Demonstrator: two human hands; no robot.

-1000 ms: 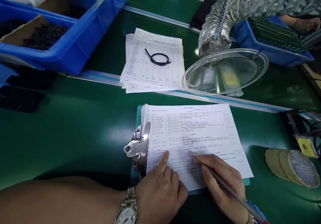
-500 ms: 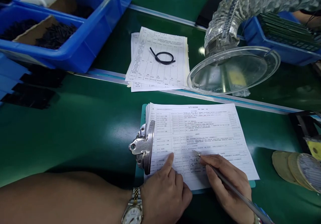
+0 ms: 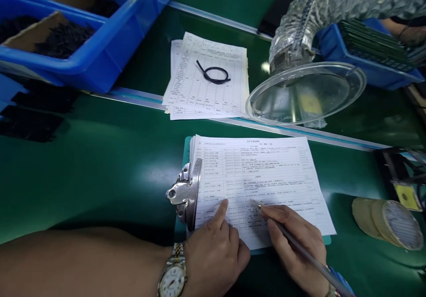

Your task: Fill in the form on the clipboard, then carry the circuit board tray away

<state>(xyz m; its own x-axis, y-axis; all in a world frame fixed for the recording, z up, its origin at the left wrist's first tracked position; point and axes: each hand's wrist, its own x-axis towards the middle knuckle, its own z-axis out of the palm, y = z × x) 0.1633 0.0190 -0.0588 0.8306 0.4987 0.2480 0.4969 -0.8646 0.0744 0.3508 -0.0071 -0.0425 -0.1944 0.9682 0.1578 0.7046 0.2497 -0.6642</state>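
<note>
While the right hand (image 3: 296, 239) grips a slim silver pen (image 3: 293, 239) between thumb and fingers, the pen's tip touches a printed form (image 3: 259, 177) clipped to a teal clipboard (image 3: 181, 235) near the front edge of the green bench (image 3: 100, 168). The left hand (image 3: 216, 252) rests on the lower part of the same form, its fingers loosely curled and holding nothing, with the forefinger stretched out and pressed on a line of print just left of the pen tip. A gold and silver wristwatch (image 3: 172, 279) sits on the left wrist. The clipboard's metal clip (image 3: 186, 195) clamps the sheets along their left side. Further back, past a pale strip running across the bench, lies a second stack of papers (image 3: 208, 77) with a black rubber loop (image 3: 213, 73) on top. To the right of that stack hangs a clear round hood (image 3: 306, 93) on a crinkled silver duct (image 3: 333, 4). Blue bins (image 3: 100, 57) of dark parts stand at the back left corner, and rolls of tape (image 3: 389, 221) lie near the right edge.
</note>
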